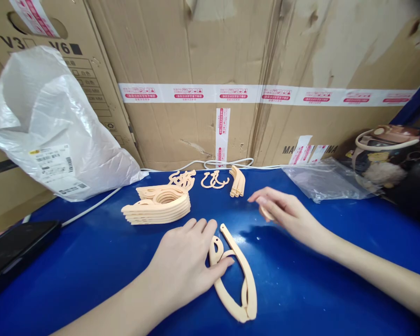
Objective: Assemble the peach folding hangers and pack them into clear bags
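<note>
My left hand (pixel 191 261) is closed on the upper left side of a cream plastic folding hanger (pixel 249 280), its thumb across the part. The hanger lies folded on the blue table, its two arms meeting at the near end. My right hand (pixel 289 212) is raised right of it, pinching a small cream plastic piece (pixel 266 213) mostly hidden by the fingers. Beyond the left hand lies a stack of cream hanger parts (pixel 157 212). Loose hooks (pixel 184 178), more hooks (pixel 214 180) and a bundle of short cream arms (pixel 237 182) lie along the back.
Cardboard boxes (pixel 182 56) wall off the table's back edge. A white plastic mailer bag (pixel 56 126) leans at left above a black phone (pixel 17 252). A white cable (pixel 91 208) runs along the table. At right are a clear plastic bag (pixel 325 179) and a bottle (pixel 385 154).
</note>
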Demonstrator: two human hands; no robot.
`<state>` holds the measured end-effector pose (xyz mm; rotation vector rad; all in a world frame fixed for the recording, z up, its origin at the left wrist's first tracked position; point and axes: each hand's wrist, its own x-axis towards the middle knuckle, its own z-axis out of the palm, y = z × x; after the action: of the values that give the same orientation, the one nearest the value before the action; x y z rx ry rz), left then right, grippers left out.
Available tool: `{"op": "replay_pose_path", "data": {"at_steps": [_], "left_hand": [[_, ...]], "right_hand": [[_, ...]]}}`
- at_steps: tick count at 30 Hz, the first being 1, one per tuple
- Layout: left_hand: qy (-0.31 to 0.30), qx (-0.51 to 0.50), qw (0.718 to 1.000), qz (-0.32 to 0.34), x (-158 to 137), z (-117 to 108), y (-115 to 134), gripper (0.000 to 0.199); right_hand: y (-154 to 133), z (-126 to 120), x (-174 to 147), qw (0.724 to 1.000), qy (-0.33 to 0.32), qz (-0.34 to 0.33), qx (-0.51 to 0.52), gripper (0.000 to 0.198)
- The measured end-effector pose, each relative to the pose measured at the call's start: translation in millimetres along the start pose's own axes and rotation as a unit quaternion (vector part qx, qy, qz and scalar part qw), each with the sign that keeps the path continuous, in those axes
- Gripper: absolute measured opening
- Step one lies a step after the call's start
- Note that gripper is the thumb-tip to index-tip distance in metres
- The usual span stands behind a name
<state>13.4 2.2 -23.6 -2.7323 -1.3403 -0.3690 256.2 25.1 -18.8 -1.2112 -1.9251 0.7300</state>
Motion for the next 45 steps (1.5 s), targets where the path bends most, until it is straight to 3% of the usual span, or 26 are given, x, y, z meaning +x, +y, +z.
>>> {"op": "replay_pose_path", "data": {"at_steps": [6,8,10,16,22,26,30,35,45], "left_hand": [[-0.037,-0.101,0.994,0.007,3,-5,-1,0.013],[-0.033,-0.084,0.995,0.043,6,-3,-3,0.003],[-0.021,-0.035,0.996,0.080,9,1,-6,0.010],[0.047,0.103,0.986,0.121,16,11,-17,0.019],[0.031,0.144,0.983,0.111,16,8,-20,0.022],[0.054,0.014,0.994,0.097,12,5,-10,0.018],[-0.010,-0.152,0.979,0.133,7,4,1,0.029],[-0.073,-0.198,0.968,0.138,7,8,-1,0.012],[-0.081,-0.273,0.956,0.073,10,-1,-5,0.020]], "right_hand": [[-12,11,-13,0.949,-0.178,-0.142,-0.219,0.030],[-10,12,-14,0.937,-0.186,-0.152,-0.254,0.027],[-9,11,-14,0.937,-0.175,-0.146,-0.264,0.021],[-16,2,-14,0.949,-0.244,-0.113,-0.167,0.010],[-12,-7,-10,0.965,-0.171,-0.102,-0.169,0.025],[-8,-9,-9,0.961,-0.148,-0.095,-0.213,0.036],[-10,-5,-10,0.956,-0.157,-0.057,-0.243,0.039],[-11,-1,-10,0.957,-0.160,-0.037,-0.238,0.038],[-13,6,-15,0.969,-0.184,-0.015,-0.166,0.039]]}}
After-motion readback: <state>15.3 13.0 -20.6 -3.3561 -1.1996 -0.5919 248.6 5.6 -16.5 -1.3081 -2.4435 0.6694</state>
